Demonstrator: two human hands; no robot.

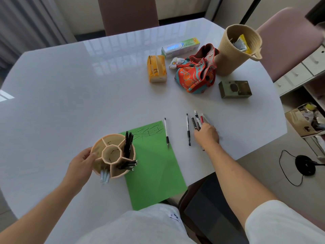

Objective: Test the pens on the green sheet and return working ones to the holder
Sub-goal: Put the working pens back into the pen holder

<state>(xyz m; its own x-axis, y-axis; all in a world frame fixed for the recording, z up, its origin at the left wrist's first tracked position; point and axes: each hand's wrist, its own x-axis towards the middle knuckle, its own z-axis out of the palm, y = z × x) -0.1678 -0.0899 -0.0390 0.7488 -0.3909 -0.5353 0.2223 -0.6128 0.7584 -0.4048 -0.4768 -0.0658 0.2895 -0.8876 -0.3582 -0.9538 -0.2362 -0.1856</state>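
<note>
A green sheet [154, 169] with black scribbles near its far edge lies on the white table [70, 95]. A tan compartmented pen holder [112, 154] stands at the sheet's left edge with black pens and pale blue pens in it. My left hand [81, 162] grips the holder's left wall. One pen [166, 132] lies along the sheet's right edge, another pen [188, 129] further right. My right hand [207, 135] lies over a bunch of pens [197, 118], fingers curled on them; which pen it grips is hidden.
At the back right of the table sit an orange tissue pack [156, 69], a long green-white box [181, 47], a colourful pouch [195, 74], a woven basket [237, 50] and a dark olive box [234, 88]. A pink chair [284, 41] stands beyond.
</note>
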